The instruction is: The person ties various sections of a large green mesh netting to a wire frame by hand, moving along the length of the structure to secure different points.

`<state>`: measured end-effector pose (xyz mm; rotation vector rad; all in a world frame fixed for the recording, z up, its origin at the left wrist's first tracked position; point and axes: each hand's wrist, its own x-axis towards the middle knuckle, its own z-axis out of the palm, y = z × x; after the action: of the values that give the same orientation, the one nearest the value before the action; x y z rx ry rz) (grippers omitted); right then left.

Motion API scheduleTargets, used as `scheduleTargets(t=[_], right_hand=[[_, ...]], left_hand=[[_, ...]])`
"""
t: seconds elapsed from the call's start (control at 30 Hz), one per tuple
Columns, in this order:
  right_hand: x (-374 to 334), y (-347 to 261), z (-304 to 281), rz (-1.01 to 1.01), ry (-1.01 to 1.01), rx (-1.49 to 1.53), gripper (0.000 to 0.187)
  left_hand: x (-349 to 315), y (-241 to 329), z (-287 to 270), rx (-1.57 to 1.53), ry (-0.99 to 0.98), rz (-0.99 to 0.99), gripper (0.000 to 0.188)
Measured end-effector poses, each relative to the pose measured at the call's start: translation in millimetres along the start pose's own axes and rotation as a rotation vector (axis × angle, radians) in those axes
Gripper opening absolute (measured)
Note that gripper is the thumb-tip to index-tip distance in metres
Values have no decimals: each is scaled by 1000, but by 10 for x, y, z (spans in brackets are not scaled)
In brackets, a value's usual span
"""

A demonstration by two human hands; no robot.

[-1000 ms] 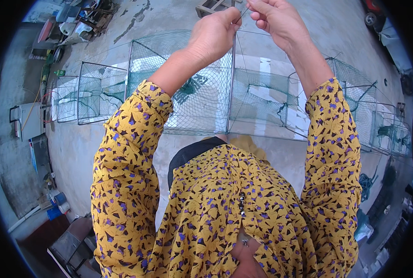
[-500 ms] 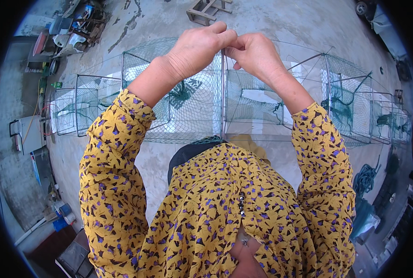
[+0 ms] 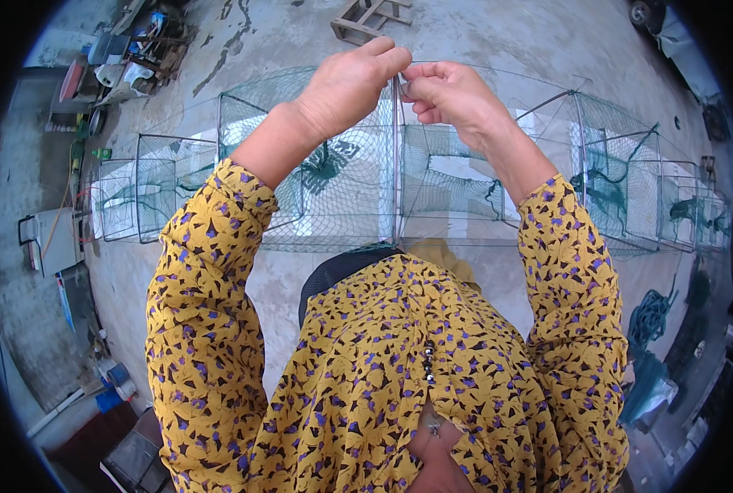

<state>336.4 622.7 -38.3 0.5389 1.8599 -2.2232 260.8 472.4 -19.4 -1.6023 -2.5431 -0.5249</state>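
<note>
A long fish trap of green netting [image 3: 346, 209] stretches from side to side in front of me, held in shape by thin metal frames. My left hand [image 3: 346, 82] is closed at the far top end of the middle frame bar [image 3: 397, 172], fingers pinched on its netted corner. Just right of that corner, my right hand [image 3: 458, 97] has thumb and forefinger pressed together, the other fingers curled. Whatever lies in that pinch is too small to make out. Darker green net funnels [image 3: 321, 164] hang inside the trap.
Beyond the trap stands a small wooden stool-like frame [image 3: 366, 20] on the concrete floor. Household clutter [image 3: 128, 66] is heaped at the far left. A white cabinet [image 3: 56, 238] stands along the left wall. Coiled blue-green rope [image 3: 650, 316] lies at the right.
My right hand has drawn slightly right, away from the left one, and its curled fingers show more. The left hand stays at the frame's corner.
</note>
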Motion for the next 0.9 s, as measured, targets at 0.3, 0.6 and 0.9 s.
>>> scheduleTargets(t=[0.3, 0.6, 0.9], right_hand=[[18, 51, 13, -41, 13, -54, 15], [-33, 136, -29, -578, 333, -571, 14], [633, -213, -18, -304, -15, -159, 12]], left_hand=[[4, 9, 12, -40, 28, -10, 15], [-2, 27, 73, -123, 105, -82, 12], [-20, 163, 220, -297, 259, -331, 9]])
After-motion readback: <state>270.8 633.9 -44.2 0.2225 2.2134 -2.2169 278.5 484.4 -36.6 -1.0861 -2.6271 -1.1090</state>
